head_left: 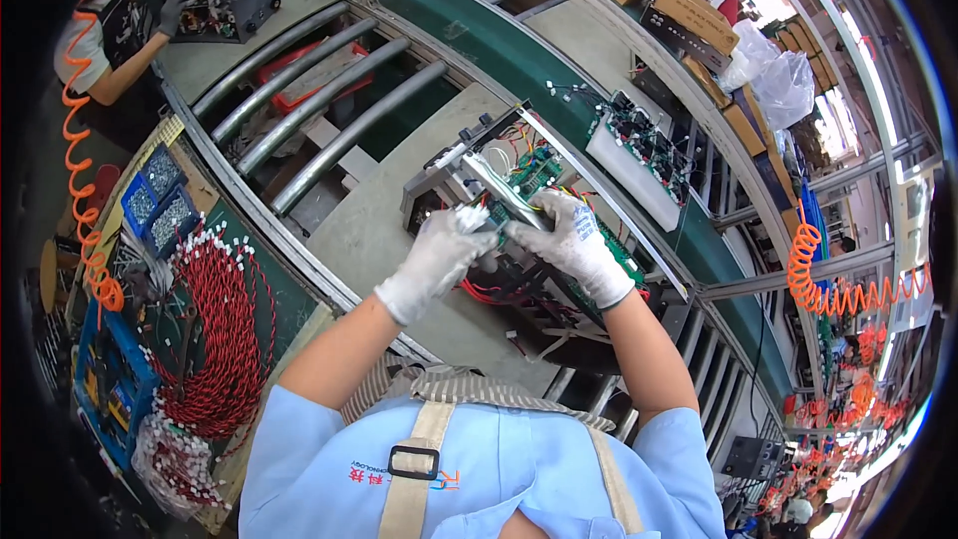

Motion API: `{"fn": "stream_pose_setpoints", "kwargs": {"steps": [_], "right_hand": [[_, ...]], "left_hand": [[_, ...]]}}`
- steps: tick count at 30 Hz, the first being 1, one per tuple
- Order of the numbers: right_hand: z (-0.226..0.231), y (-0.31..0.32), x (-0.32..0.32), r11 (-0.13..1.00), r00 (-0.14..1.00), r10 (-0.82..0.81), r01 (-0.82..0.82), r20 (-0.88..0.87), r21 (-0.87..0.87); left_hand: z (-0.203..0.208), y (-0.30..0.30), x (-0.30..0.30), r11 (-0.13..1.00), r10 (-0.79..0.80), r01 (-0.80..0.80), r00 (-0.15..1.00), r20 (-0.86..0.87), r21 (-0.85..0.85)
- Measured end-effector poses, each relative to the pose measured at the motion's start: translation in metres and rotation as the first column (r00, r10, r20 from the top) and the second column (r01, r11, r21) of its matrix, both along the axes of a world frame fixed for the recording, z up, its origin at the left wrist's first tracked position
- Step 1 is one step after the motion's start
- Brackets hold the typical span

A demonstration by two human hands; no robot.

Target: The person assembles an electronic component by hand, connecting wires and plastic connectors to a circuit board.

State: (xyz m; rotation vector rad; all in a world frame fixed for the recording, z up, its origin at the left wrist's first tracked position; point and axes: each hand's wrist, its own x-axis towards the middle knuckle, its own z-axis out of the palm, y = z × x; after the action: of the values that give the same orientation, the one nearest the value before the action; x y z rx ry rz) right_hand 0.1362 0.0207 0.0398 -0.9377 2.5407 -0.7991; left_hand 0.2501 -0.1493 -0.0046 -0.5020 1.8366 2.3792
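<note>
On table (369, 230) ahead, open metal chassis (499, 210) with green circuit board (534, 172) and red wiring. Left hand (434, 260) grip closed on chassis edge, seemingly; right hand (571, 240) presses board. Heavy, stiff frame; board fragile, so hold frame rails, not components.

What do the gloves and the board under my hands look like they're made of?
The gloves on the left hand and right hand look like white knitted fabric, matte and soft. The circuit board looks like rigid green laminate with a slight sheen, probably fibreglass. Its open frame looks like grey sheet metal.
</note>
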Motion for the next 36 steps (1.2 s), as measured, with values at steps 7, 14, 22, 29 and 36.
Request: {"fn": "stream_pose_setpoints", "kwargs": {"steps": [7,14,22,29,36], "right_hand": [[-0.014,0.001,-0.017,0.937,0.926,-0.348,0.348,0.148,0.025],[0.008,0.008,-0.027,0.986,0.933,-0.157,0.132,0.325,0.098],[-0.021,0.024,-0.015,0.946,0.955,-0.16,0.221,0.249,-0.239],[-0.016,0.021,-0.004,0.927,0.933,-0.152,0.249,0.326,-0.281],[-0.01,0.025,0.0,0.908,0.911,-0.133,0.27,0.391,-0.32]], "left_hand": [[-0.023,0.005,-0.035,0.993,-0.018,0.021,0.999,-0.029,0.119],[-0.007,0.018,-0.042,0.987,-0.008,-0.015,0.989,0.144,0.16],[-0.017,0.017,-0.038,0.994,-0.105,0.106,0.994,-0.017,0.037],[-0.018,0.031,-0.031,0.984,0.042,-0.037,0.999,-0.027,0.176],[-0.028,0.02,-0.019,0.993,0.095,-0.081,0.984,-0.154,0.09]]}}
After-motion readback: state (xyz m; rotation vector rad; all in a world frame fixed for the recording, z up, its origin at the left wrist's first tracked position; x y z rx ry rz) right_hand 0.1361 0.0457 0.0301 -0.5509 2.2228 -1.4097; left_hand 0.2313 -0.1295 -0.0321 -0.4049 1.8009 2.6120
